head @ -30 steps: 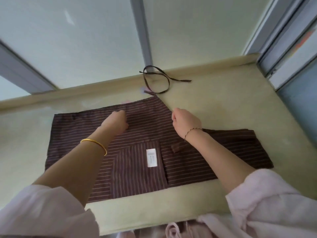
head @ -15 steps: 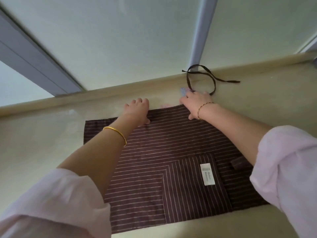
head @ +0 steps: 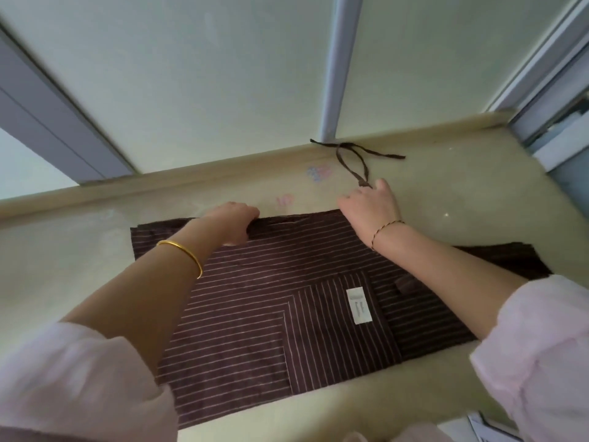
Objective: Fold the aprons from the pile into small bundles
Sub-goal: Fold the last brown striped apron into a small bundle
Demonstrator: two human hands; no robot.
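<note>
I'm looking at the brown striped apron (head: 255,314), which is lying flat across the beige surface (head: 452,199), pocket side up. A white label (head: 359,304) is showing on the pocket (head: 334,333).

The left hand (head: 234,223) is sitting on the apron's far edge. Its fingers are curling over that edge and gripping the cloth, and a small ridge of fabric is bunching just beside the thumb.

The right hand (head: 371,210) is resting at the far right corner of the upper part, back of the hand towards me. Its fingertips are hiding behind the knuckles, so I cannot tell whether it is pinching the corner or only pressing on it.

The dark tie strap (head: 352,161) is running out from just beside that thumb. It is looping across the surface up to the raised ledge (head: 191,175) at the foot of the wall.

A gold bangle (head: 183,255) is riding on the left wrist and a thin cord bracelet (head: 386,229) on the right. Pale pink sleeves (head: 79,378) are bunching up on both forearms. Faint pink and blue marks (head: 318,172) are showing on the surface beyond the apron, between the two hands.
</note>
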